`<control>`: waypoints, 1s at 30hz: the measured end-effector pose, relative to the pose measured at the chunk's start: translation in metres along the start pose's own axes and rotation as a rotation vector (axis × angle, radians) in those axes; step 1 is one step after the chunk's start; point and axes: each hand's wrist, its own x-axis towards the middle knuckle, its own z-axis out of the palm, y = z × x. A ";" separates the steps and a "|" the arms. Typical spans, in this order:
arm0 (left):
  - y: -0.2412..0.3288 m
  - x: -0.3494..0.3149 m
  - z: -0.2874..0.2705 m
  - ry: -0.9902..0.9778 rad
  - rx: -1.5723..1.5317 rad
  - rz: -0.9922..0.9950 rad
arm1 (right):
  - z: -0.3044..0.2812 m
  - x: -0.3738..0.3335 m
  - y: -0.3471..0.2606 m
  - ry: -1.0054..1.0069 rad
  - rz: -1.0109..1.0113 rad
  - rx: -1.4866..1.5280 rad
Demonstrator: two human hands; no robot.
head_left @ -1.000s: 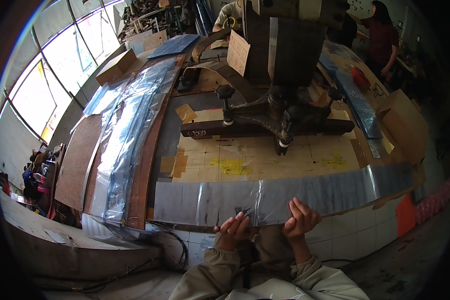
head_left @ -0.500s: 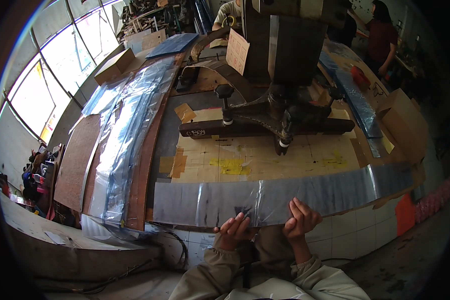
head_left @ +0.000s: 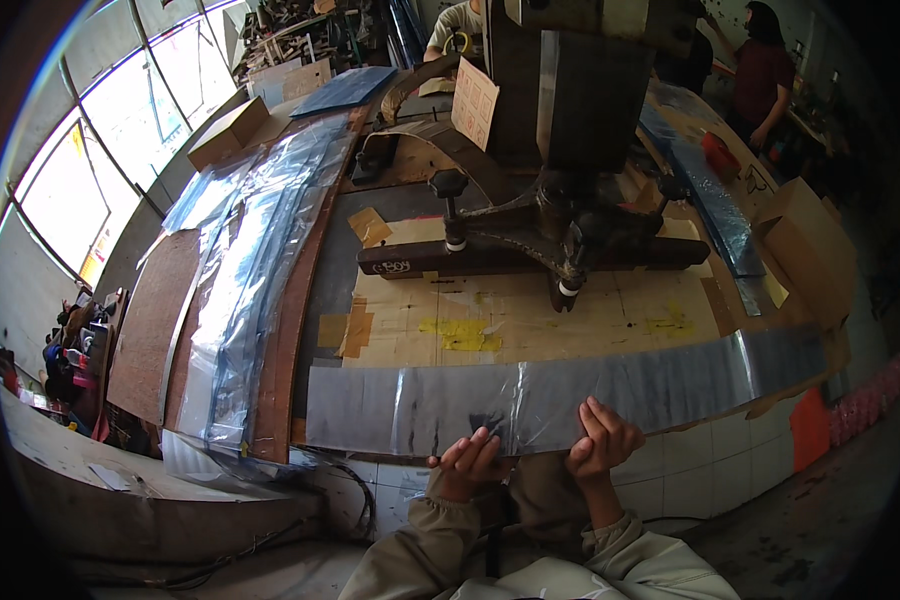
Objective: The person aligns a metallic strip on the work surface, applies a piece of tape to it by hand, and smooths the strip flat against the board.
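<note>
A long strip of greyish see-through plastic sheet (head_left: 650, 385) lies along the near edge of the worktable, with shiny creases across it and a dark mark near my left hand. My left hand (head_left: 468, 466) is closed at the strip's near edge, its fingers curled together. A little to the right, my right hand (head_left: 604, 440) is closed on the same edge, fingers bent over the sheet and pointing away from me. The undersides of both grips are hidden. Beyond the strip lies a pale board (head_left: 530, 310) patched with yellow and brown tape.
A dark machine head (head_left: 560, 215) with a crossbar and knobs stands over the board. Blue-tinted plastic sheets (head_left: 260, 270) lie at left, another stack (head_left: 710, 200) at right. A cardboard box (head_left: 805, 240) sits at the right. Cables (head_left: 365, 490) hang below the table. Two people are further back.
My left hand has shifted very slightly, and the dark mark beside it shows a little more. The right hand and the strip stay in place.
</note>
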 end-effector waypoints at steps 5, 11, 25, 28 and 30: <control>0.000 0.002 -0.002 0.017 -0.006 0.005 | -0.001 0.000 0.001 -0.014 -0.008 0.006; -0.001 0.001 -0.002 -0.006 0.017 -0.001 | -0.002 0.001 0.000 -0.013 -0.010 0.002; -0.004 0.009 -0.005 -0.045 -0.019 0.033 | -0.038 0.044 -0.022 -0.281 0.320 0.281; -0.002 0.012 -0.005 -0.020 -0.050 0.029 | -0.039 0.052 -0.020 -0.352 0.356 0.281; -0.002 0.013 -0.007 -0.029 -0.042 0.037 | -0.039 0.056 -0.020 -0.337 0.375 0.329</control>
